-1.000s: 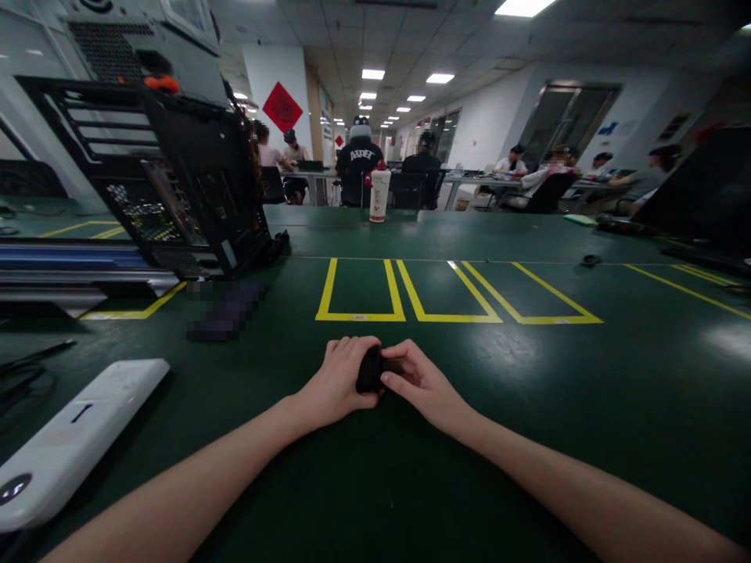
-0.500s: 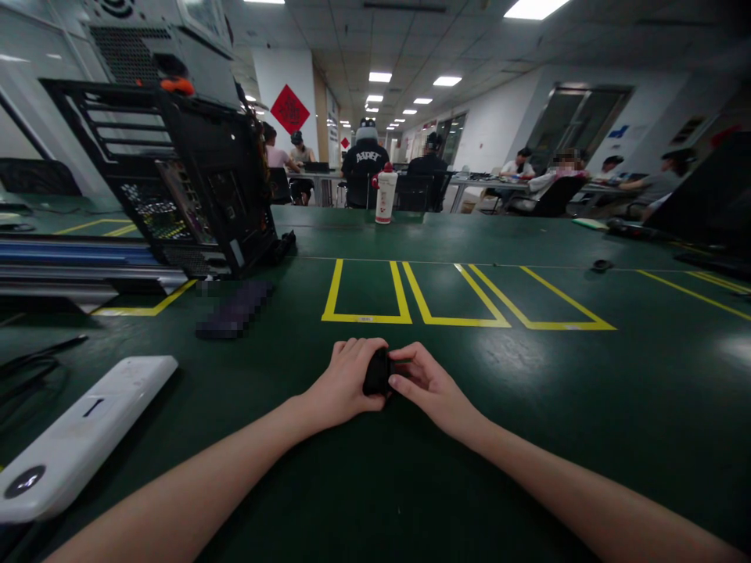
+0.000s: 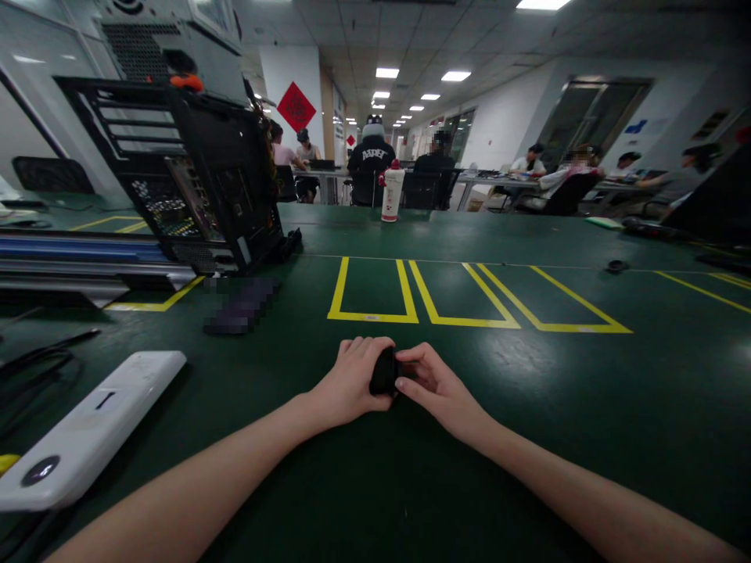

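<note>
A small black object with rounded edges is between my hands, low over the green table. My left hand is wrapped round its left side, thumb below and fingers over the top. At its right edge, the thumb and forefinger of my right hand pinch close together against it. Its kind does not show, since the fingers cover much of it. Beyond my hands lie frames of yellow tape on the tabletop.
To the left are a white elongated device, black cables, a blurred dark flat item and an open black computer case. A white and red bottle stands at the far edge. Several people sit farther back.
The view has shifted slightly, so everything appears a little farther right. Both hands keep their hold on the small black object, with hardly any visible movement.
</note>
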The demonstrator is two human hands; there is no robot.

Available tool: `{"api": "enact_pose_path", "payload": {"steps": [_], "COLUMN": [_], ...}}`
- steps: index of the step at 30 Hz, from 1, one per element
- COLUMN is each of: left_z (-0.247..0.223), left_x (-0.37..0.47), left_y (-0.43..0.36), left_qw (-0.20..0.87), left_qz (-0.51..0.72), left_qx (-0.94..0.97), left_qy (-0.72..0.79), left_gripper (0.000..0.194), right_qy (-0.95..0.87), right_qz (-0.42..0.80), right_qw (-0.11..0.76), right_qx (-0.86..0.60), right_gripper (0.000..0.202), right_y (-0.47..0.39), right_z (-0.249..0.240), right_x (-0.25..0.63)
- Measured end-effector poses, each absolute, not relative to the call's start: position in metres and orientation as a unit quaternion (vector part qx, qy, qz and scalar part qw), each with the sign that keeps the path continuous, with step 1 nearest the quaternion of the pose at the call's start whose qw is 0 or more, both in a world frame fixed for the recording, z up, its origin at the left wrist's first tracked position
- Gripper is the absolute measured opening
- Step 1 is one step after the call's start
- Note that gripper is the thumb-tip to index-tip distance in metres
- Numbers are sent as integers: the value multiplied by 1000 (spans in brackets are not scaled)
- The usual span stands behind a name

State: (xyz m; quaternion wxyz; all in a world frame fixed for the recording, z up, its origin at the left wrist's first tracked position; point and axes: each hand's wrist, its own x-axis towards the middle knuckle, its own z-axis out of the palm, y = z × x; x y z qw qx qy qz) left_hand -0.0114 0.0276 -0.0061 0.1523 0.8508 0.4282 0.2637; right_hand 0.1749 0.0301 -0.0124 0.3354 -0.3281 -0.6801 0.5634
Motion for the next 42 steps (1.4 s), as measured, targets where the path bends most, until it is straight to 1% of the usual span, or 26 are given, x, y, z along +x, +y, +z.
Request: {"api": "enact_pose_path", "payload": {"steps": [5,11,15,18,21,26,31,36,42], "left_z": [-7,-5,-3,-1,-1,-6,-7,-2,4], "left_x": [-11,-12,-12,-12,-12,-12,-12,-11,-12], "left_y": [28,27,26,25,26,28,28,27,24], "left_qw": [162,165,164,181,177,156,158,177,181], "left_qz": [258,255,259,246,252,260,258,250,242], "left_qx": [849,854,850,851,849,851,851,849,849], "left_qy": [431,422,429,428,428,429,429,430,435], "left_gripper": [59,60,60,56,57,61,61,57,58], "right_qy": [-673,-684,-675,-678,-686,-691,-681,-687,-693], "right_qz": [566,570,576,561,553,567,572,555,561], "right_qw": [325,331,329,328,319,322,320,312,317], "right_qx": [-347,-314,-324,-344,-351,-313,-326,-351,-325], "right_gripper": [34,29,22,27,34,31,25,34,32], "right_y": [30,29,30,31,32,31,31,30,29], "right_z": [-10,-12,-12,-13,-13,-12,-11,-9,-8], "right_x": [174,177,176,176,176,176,175,176,177]}}
